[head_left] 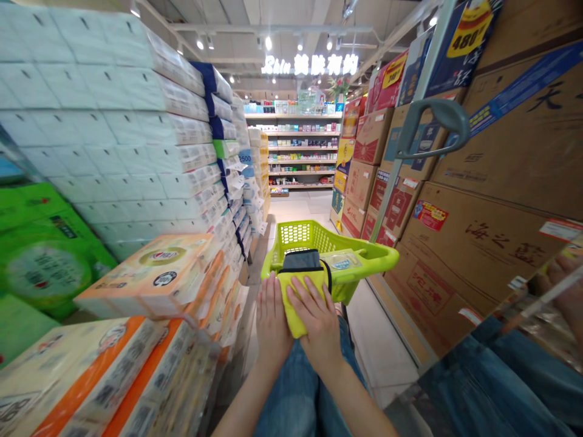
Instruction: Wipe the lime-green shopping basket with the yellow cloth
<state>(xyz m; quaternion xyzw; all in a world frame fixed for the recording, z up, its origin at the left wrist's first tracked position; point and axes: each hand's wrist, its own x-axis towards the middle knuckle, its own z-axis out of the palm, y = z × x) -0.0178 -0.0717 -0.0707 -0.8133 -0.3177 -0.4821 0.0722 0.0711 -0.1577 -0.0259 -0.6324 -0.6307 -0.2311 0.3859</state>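
Cloth [295, 326]: yellow and grey, against the near rim of green basket [364, 247].
Left hand [274, 312]: open, fingers straight, along cloth's left edge.
Right hand [317, 318]: open, fingers spread flat atop cloth.

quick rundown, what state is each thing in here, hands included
left hand: open, fingers together, against the yellow fabric item's edge
right hand: open, fingers spread flat on it
yellow fabric item: at the basket's near end, under the right hand
green basket: upright, open-topped
gray handle: raised on its pole
white packs: stacked
cardboard boxes: stacked
back shelves: stocked
sign: lit
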